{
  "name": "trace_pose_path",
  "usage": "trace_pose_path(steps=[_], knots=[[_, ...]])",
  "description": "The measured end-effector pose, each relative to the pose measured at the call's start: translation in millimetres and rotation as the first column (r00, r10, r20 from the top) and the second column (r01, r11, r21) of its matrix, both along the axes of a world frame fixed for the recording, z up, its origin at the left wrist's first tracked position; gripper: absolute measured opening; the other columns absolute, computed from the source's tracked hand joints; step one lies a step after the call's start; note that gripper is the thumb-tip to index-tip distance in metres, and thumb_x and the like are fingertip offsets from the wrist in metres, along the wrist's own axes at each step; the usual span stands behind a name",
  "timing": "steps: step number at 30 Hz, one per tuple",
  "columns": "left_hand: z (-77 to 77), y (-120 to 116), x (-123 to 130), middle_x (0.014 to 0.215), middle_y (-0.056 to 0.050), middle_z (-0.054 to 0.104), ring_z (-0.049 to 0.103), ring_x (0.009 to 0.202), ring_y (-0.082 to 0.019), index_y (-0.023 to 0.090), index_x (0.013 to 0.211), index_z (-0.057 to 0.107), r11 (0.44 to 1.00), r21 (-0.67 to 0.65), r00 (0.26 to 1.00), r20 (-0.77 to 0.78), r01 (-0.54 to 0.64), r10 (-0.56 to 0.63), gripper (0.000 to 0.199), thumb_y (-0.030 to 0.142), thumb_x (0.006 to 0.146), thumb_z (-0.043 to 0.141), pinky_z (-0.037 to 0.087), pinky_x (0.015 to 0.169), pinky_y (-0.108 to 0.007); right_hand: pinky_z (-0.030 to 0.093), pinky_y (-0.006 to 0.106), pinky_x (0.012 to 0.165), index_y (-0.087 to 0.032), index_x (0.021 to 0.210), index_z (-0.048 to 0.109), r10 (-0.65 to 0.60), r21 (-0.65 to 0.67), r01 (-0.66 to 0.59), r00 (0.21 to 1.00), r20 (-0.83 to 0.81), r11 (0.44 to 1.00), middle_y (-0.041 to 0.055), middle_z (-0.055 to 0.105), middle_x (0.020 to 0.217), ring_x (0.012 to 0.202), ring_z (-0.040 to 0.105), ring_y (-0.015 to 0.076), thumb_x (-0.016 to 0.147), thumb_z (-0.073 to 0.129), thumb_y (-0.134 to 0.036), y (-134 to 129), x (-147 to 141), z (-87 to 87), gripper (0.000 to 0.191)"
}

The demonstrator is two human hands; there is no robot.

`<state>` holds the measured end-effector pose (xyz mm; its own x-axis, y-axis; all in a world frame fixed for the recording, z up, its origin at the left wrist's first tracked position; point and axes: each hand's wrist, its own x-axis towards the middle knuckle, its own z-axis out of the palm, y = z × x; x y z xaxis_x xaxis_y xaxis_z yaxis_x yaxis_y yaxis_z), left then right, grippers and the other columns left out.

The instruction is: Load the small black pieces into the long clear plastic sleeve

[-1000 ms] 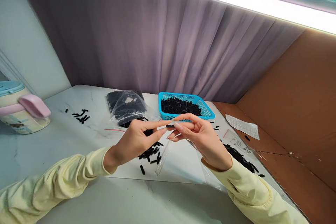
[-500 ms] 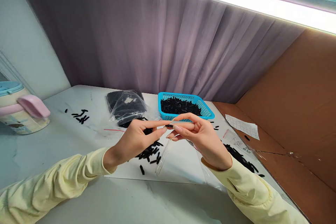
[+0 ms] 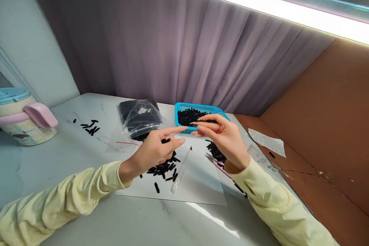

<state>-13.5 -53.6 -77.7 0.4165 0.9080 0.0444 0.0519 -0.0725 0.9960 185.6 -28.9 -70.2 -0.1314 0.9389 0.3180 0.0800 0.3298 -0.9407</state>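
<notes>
My left hand [image 3: 154,152] is over the heap of small black pieces [image 3: 164,169], its index finger and thumb stretched apart with nothing between them. To its right my right hand [image 3: 220,138] hangs in front of the blue basket [image 3: 188,129], which holds many black pieces [image 3: 190,116]. Its fingertips are close together; anything between them is too small to make out. A narrow clear tube-like strip [image 3: 181,173] lies on the white sheet [image 3: 201,188], a dark tip at its upper end. Tweezers [image 3: 217,163] with pink handles lie below my right hand, beside more black pieces [image 3: 215,150].
A clear bag [image 3: 140,117] of black material lies behind my left hand. Several loose black pieces [image 3: 92,127] are at the left, near a cup [image 3: 29,123] with a pink handle. A printed paper [image 3: 268,142] is at the right, by the brown board [image 3: 325,123].
The hands have parted; my left finger and thumb have opened from the small dark piece. My right hand has moved slightly up and right, uncovering tweezers and black pieces. The clear strip now lies down.
</notes>
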Motion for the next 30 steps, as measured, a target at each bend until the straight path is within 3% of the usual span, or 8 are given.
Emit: trace_pose_path(steps=[3, 6, 9, 12, 14, 16, 25, 30], knots=[[-3.5, 4.1, 1.8, 0.049, 0.010, 0.030, 0.022, 0.039, -0.005, 0.021, 0.128, 0.048, 1.000, -0.016, 1.000, -0.005, 0.017, -0.017, 0.052, 0.032, 0.079, 0.059, 0.017, 0.034, -0.017, 0.057, 0.038, 0.073, -0.017, 0.086, 0.055, -0.154, 0.075, 0.140, 0.958, 0.242, 0.987, 0.0080, 0.071, 0.083, 0.074, 0.070, 0.0197, 0.072, 0.068, -0.039, 49.1, 15.2, -2.4, 0.029], [-7.2, 5.3, 3.2, 0.050, 0.010, 0.032, 0.029, 0.042, -0.007, 0.021, 0.129, 0.042, 0.999, 0.037, 0.999, -0.050, 0.010, -0.008, 0.055, 0.028, 0.078, 0.059, 0.025, 0.038, -0.018, 0.053, 0.042, 0.077, -0.018, 0.078, 0.058, -0.181, 0.113, 0.150, 0.915, 0.360, 0.982, 0.0063, 0.070, 0.078, 0.074, 0.067, 0.0212, 0.059, 0.078, -0.032, 75.4, 18.4, 1.9, 0.031], [-9.7, 4.6, 3.8, 0.050, 0.010, 0.036, 0.033, 0.045, -0.009, 0.020, 0.135, 0.033, 0.994, 0.107, 0.991, -0.131, 0.019, -0.005, 0.062, 0.027, 0.078, 0.057, 0.028, 0.042, -0.019, 0.049, 0.036, 0.078, -0.019, 0.069, 0.061, -0.165, 0.176, 0.097, 0.891, 0.423, 0.980, 0.0028, 0.068, 0.075, 0.074, 0.063, 0.0188, 0.066, 0.072, -0.032, 53.7, 4.2, 12.3, 0.018], [-11.6, 3.2, 4.1, 0.052, 0.010, 0.043, 0.035, 0.046, -0.009, 0.018, 0.138, 0.026, 0.983, 0.185, 0.980, -0.198, 0.022, 0.015, 0.067, 0.024, 0.078, 0.055, 0.031, 0.047, -0.020, 0.045, 0.027, 0.062, -0.019, 0.069, 0.059, -0.044, 0.267, -0.146, 0.802, 0.596, 0.953, 0.0025, 0.064, 0.068, 0.063, 0.057, 0.0149, 0.085, 0.053, -0.033, 5.4, -17.3, 18.7, 0.022], [-12.8, 2.0, 4.5, 0.055, 0.008, 0.050, 0.039, 0.048, -0.009, 0.015, 0.139, 0.022, 0.975, 0.219, 0.976, -0.219, 0.037, 0.012, 0.070, 0.022, 0.078, 0.054, 0.034, 0.051, -0.021, 0.041, 0.025, 0.056, -0.018, 0.073, 0.057, 0.036, 0.264, -0.292, 0.730, 0.682, 0.919, 0.0027, 0.062, 0.067, 0.058, 0.053, 0.0133, 0.089, 0.047, -0.026, -20.9, -28.3, 15.6, 0.021], [-13.5, 0.8, 5.0, 0.058, 0.006, 0.055, 0.041, 0.049, -0.010, 0.013, 0.140, 0.019, 0.971, 0.227, 0.970, -0.242, 0.070, -0.013, 0.073, 0.017, 0.076, 0.053, 0.035, 0.053, -0.021, 0.039, 0.025, 0.052, -0.018, 0.074, 0.052, 0.043, 0.260, -0.328, 0.691, 0.721, 0.908, 0.0035, 0.060, 0.066, 0.056, 0.051, 0.0135, 0.090, 0.042, -0.021, -34.8, -34.1, 7.2, 0.019], [-14.8, 0.1, 5.6, 0.058, 0.006, 0.051, 0.046, 0.052, -0.012, 0.015, 0.141, 0.021, 0.971, 0.196, 0.929, -0.366, 0.137, -0.057, 0.077, 0.011, 0.070, 0.051, 0.033, 0.047, -0.021, 0.045, 0.030, 0.057, -0.016, 0.094, 0.051, -0.045, 0.338, -0.380, 0.606, 0.794, 0.861, 0.0103, 0.062, 0.080, 0.067, 0.056, 0.0190, 0.088, 0.033, -0.008, -36.2, -35.4, -19.2, 0.020], [-12.8, 2.5, 3.5, 0.069, 0.003, 0.058, 0.040, 0.049, -0.008, 0.018, 0.135, 0.028, 0.980, 0.118, 0.950, -0.288, 0.157, -0.118, 0.067, 0.017, 0.074, 0.054, 0.032, 0.045, -0.019, 0.045, 0.024, 0.056, -0.018, 0.080, 0.056, 0.082, 0.283, -0.346, 0.749, 0.657, 0.894, 0.0037, 0.064, 0.070, 0.061, 0.058, 0.0141, 0.083, 0.047, -0.009, -31.9, -30.5, -6.6, 0.013]])
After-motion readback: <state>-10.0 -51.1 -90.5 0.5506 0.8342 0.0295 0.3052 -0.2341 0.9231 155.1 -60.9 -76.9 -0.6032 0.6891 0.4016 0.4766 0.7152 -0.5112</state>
